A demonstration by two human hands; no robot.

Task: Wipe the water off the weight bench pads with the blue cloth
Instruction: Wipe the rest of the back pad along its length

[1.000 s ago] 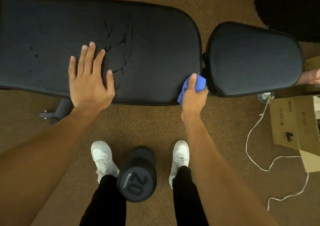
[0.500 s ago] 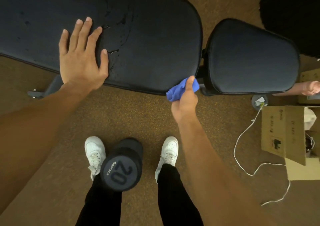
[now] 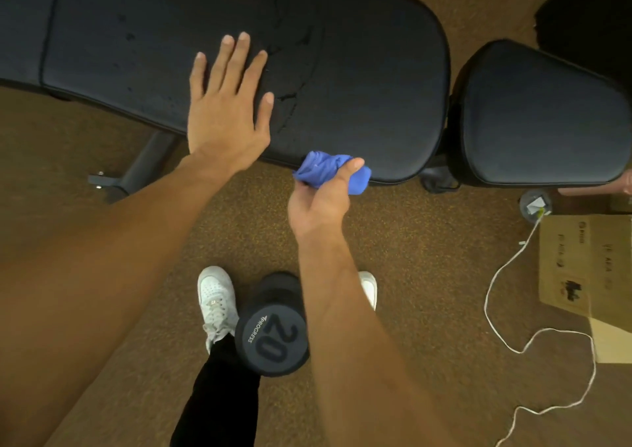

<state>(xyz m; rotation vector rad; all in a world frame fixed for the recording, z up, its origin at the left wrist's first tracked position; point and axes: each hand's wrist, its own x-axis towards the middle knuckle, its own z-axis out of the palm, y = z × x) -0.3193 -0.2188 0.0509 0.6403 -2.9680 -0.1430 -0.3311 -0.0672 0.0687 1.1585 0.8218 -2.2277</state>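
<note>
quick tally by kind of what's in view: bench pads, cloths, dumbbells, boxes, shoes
bench pads: 2, long pad and seat pad
blue cloth: 1
dumbbell: 1
cardboard box: 1
white shoes: 2, left shoe and right shoe
total: 7

The long back pad (image 3: 359, 70) of the weight bench is stretching across the top of the view, with the shorter seat pad (image 3: 540, 114) sitting just beside its right end. Water streaks (image 3: 290, 101) are glistening on the back pad, and the left hand (image 3: 227, 104) is lying flat just left of them. The blue cloth (image 3: 328, 169), bunched in the right hand (image 3: 318, 200), is touching the pad's near edge. On the brown floor (image 3: 427, 258) a dumbbell marked 20 (image 3: 272, 337), a cardboard box (image 3: 581, 265) and a white cord (image 3: 492, 275) are resting
</note>
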